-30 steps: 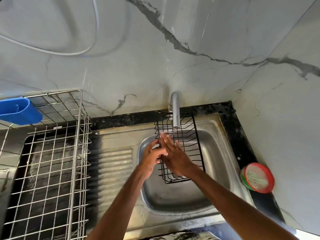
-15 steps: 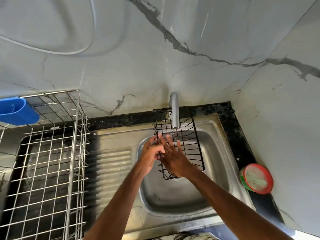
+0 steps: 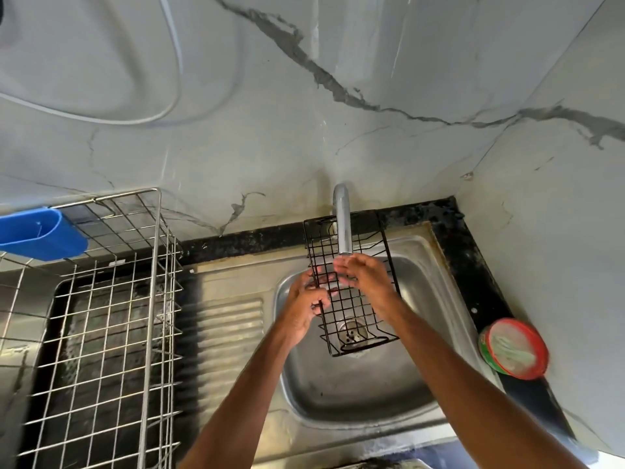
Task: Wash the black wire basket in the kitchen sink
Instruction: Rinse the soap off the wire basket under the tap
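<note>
- Wall [image 3: 304,113]: grey marbled panels behind and to the right of the surface, meeting at its back right corner.
- Rack [image 3: 111,333]: steel wire, at the left end of the surface; a blue holder [image 3: 37,233] hangs on its back left rim.
- Sink [image 3: 338,394]: steel bowl with a ribbed drainboard to its left, set into the black surface [image 3: 473,282] by the back right corner.
- Basket [image 3: 348,309]: black wire, held tilted over the bowl, far end raised to the back edge, near end low above the drain [image 3: 351,331].
- Left hand [image 3: 304,309]: fingers curled round the basket's left rim.
- Right hand [image 3: 368,282]: fingers extended, lying flat on the basket's mesh directly under the spout.
- Tap [image 3: 343,225]: at the back edge, spout reaching into the basket.
- Tub [image 3: 514,348]: round, red-rimmed, at the right edge of the surface.
</note>
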Motion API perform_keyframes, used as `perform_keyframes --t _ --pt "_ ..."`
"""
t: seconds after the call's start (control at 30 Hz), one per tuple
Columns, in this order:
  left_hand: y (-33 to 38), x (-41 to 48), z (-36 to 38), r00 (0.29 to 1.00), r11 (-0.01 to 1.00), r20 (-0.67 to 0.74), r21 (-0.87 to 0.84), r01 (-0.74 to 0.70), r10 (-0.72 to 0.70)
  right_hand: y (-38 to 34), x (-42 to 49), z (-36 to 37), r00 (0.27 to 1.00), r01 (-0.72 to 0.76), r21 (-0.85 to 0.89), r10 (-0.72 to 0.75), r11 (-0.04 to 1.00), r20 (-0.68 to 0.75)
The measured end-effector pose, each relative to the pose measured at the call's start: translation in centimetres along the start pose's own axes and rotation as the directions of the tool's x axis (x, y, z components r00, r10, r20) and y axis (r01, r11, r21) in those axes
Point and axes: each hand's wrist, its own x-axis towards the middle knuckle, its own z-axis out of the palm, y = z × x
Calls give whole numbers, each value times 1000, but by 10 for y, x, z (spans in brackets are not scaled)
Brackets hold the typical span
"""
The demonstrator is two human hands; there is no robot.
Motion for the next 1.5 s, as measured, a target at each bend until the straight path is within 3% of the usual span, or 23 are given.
perform_keyframes --t 0.07,0.17,0.23,0.33,0.37,0.5,0.57,0.67,0.73,0.8,0.87,0.93,1.03,1.07,1.13,1.2,1.23,1.27,1.3,1.37,1.43,1.5 --pt "-2 1 1 1000 1000 10 -2 -7 7 -7 10 3 995 -100 131 102 986 -12" --pt "2 0 4 1000 1000 13 -20 3 -2 -20 5 9 986 -134 147 118 980 114" --pt "6 -1 4 1000 1000 24 -27 1 0 -23 -1 10 973 -151 3 148 989 175" --pt "6 4 -1 999 999 44 -28 27 -26 -23 -3 6 947 -162 -384 252 909 197" --pt "7 3 -2 998 999 48 -16 33 -32 -23 -2 4 948 -170 -385 257 907 186" --pt "10 3 -4 998 999 51 -18 33 -32 -28 7 -2 986 -149 -120 157 981 60" --pt "10 6 -6 999 1000 49 -18 25 -24 -23 6 -2 969 -159 -124 179 979 170" --pt "15 7 -9 999 999 38 -44 15 -13 -8 1 -3 878 -201 -346 325 916 350" --pt "18 8 -10 999 998 43 -62 8 -5 -9 2 -6 859 -198 -507 398 839 323" --pt "21 9 -9 999 998 39 -53 18 -16 -15 6 -8 914 -215 -414 331 884 233" --pt "22 10 -8 999 999 30 -38 25 -24 -26 12 -9 961 -205 -119 223 971 164" --pt "21 12 -8 999 999 33 -45 20 -18 -35 16 -3 970 -214 138 194 967 147" --pt "20 13 -6 999 998 24 -50 25 -23 -42 14 7 964 -251 309 210 917 161" --pt "20 13 -5 999 999 24 -33 23 -22 -41 11 7 956 -268 282 217 921 199" --pt "23 12 -5 1000 1000 14 -10 4 -4 -34 7 2 920 -241 -83 255 967 297" --pt "23 12 -7 1000 1000 9 -2 -10 10 -24 7 -2 865 -137 -579 382 804 326" --pt "23 13 -8 1000 1000 10 4 -13 13 -21 9 -3 877 -109 -672 389 732 282" --pt "23 13 -8 1000 1000 15 14 -11 11 -20 11 -4 913 -120 -648 340 752 225" --pt "23 13 -7 1000 1000 23 21 -16 16 -21 13 -4 948 -154 -519 274 841 162" --pt "24 12 -4 999 999 39 27 -28 27 -28 12 -3 977 -186 -117 196 976 85" --pt "25 10 -1 999 1000 42 15 -26 26 -38 12 1 974 -215 148 202 965 98" --pt "26 9 1 998 999 44 0 -33 33 -43 11 6 973 -196 93 181 976 144"
